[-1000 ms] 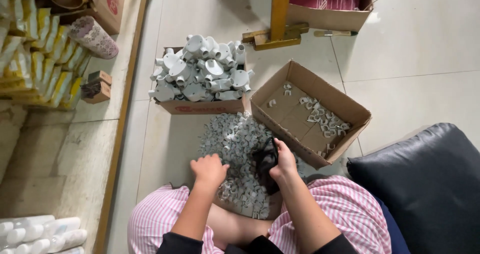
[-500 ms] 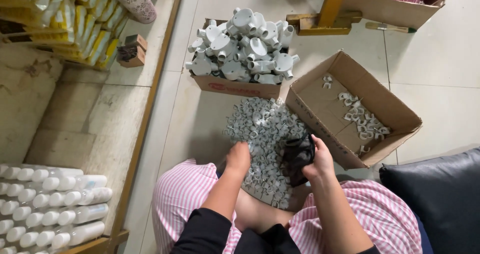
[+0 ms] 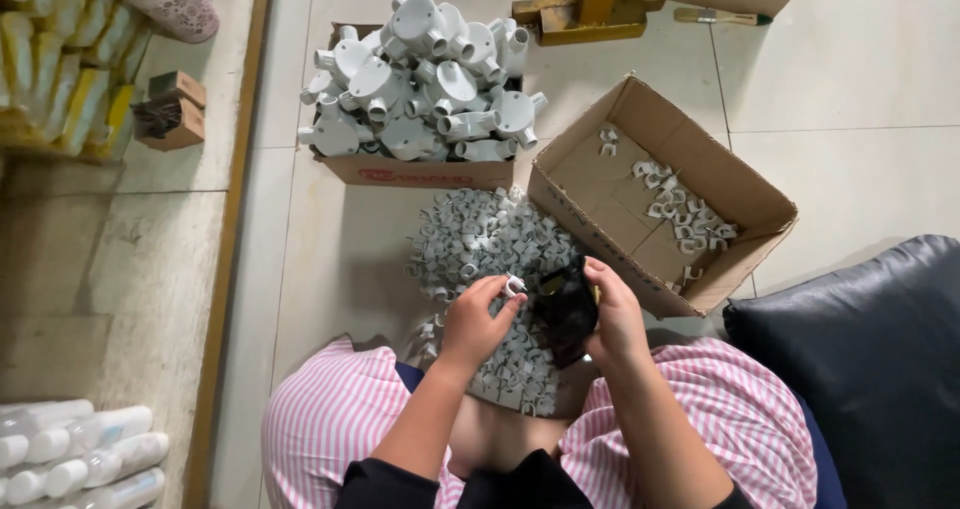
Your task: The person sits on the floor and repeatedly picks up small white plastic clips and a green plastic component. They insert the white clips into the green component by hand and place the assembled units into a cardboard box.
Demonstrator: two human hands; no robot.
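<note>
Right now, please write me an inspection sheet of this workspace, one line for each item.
Surface: pale tiled floor, used as work area.
Job's things: pile of small grey clips on the floor; one clip in the left hand; black tool in the right hand.
Clutter: open box with few clips; box of white pipe fittings; brush.
Grips: both closed on their things.
Cables: nothing seen.
Surroundings: black cushion, wooden stand, white bottles.

pink-striped trousers, dark sleeves pushed up.
</note>
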